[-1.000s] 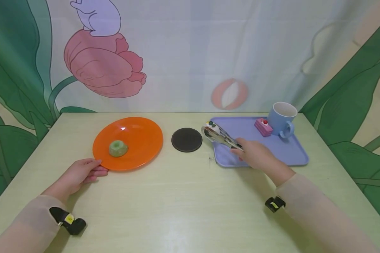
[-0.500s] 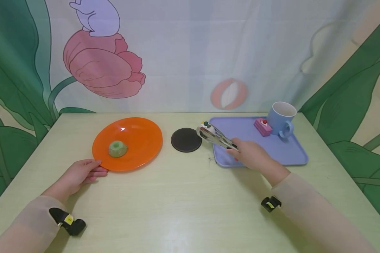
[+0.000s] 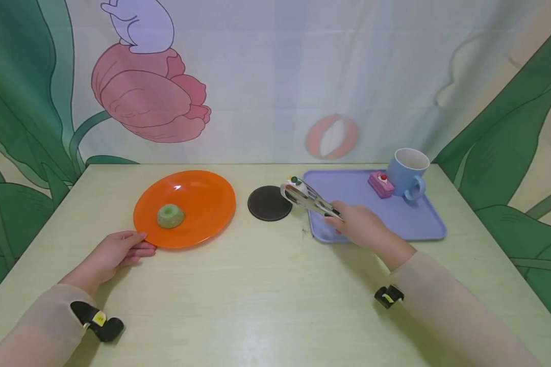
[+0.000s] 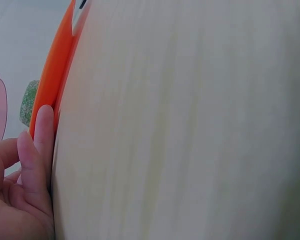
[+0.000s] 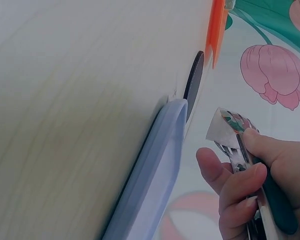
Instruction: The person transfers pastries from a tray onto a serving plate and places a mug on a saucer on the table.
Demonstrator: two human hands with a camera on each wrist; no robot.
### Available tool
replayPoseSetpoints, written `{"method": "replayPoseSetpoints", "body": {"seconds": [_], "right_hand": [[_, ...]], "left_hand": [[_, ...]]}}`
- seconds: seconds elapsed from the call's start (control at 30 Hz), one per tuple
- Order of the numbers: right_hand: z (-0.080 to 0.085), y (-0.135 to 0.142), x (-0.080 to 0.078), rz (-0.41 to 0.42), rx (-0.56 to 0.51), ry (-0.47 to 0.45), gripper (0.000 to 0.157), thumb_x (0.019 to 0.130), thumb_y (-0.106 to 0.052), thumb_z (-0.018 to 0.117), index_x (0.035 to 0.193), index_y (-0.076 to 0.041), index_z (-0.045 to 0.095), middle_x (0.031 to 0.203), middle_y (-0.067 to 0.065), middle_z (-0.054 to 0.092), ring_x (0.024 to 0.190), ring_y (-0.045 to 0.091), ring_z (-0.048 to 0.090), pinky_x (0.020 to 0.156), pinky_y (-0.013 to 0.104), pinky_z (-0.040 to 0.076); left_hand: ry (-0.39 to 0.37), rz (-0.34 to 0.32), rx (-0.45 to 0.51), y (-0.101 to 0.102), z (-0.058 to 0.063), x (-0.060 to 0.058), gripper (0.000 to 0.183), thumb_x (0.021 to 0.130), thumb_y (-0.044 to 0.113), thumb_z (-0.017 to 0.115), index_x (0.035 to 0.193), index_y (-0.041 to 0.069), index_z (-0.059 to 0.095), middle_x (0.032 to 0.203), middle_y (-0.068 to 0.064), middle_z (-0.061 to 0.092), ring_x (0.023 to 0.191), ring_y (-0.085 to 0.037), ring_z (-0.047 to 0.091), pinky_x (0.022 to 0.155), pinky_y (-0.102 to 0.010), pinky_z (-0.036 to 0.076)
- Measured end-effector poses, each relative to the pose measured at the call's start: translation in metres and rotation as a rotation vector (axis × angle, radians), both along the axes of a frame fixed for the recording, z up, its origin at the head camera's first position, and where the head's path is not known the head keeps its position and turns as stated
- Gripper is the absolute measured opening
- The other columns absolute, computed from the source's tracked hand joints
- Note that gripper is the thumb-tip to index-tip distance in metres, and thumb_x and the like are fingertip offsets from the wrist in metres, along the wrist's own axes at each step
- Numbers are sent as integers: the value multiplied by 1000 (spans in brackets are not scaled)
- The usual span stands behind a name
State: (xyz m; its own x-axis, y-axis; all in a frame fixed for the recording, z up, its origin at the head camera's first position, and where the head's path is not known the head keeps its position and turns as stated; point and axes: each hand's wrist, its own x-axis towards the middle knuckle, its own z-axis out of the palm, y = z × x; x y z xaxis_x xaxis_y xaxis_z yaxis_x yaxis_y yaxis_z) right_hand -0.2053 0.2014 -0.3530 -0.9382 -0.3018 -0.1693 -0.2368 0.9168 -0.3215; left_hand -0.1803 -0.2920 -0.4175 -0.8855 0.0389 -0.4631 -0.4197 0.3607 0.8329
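My left hand pinches the near-left rim of an orange plate, thumb at the edge and fingers below it. A green ring-shaped toy cake sits on the plate's left side. My right hand grips metal tongs, which have a dark green handle in the right wrist view. Between the tongs' tips is a small white toy cake with coloured toppings, raised between the tray and the black disc. Its lower part is partly hidden by the tongs.
A flat black disc lies between the plate and a lilac tray. On the tray's back right stand a pink toy cake slice and a blue mug. A printed curtain hangs behind the table.
The right hand has shifted left, carrying the tongs and white toy cake from the tray's left edge to the disc's right edge. The left hand and plate stay in place.
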Motion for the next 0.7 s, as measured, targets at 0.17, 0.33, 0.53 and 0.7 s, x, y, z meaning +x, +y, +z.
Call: {"method": "replayPoseSetpoints", "body": {"seconds": [0.17, 0.33, 0.53, 0.7], "right_hand": [[-1, -3, 0, 21, -5, 13, 42, 97, -35, 49, 123, -2, 48, 70, 1, 63, 67, 19, 56, 66, 40, 44], [2, -7, 0, 28, -12, 11, 41, 97, -35, 48, 122, -3, 49, 72, 3, 64, 65, 18, 56, 65, 40, 44], [0, -10, -1, 32, -13, 19, 38, 97, -35, 48, 119, -4, 50, 73, 3, 65, 69, 20, 59, 68, 42, 45], [-1, -12, -2, 28, -12, 13, 37, 97, -36, 48, 117, -5, 51, 72, 2, 65, 68, 19, 58, 67, 41, 45]], "left_hand": [[6, -6, 1, 0, 1, 1, 54, 101, 36, 39, 135, -6, 36, 92, 2, 70, 84, -5, 66, 69, -18, 50], [5, -7, -4, 0, 2, 0, 54, 100, 36, 38, 134, -6, 37, 91, 3, 70, 84, -5, 65, 69, -18, 50], [-7, 2, -12, -1, -1, -1, 56, 100, 38, 39, 134, -5, 38, 92, 2, 70, 84, -6, 65, 69, -18, 50], [-12, 5, -11, -1, -1, -1, 55, 100, 38, 39, 134, -5, 38, 91, 2, 70, 84, -6, 65, 69, -18, 50]]}}
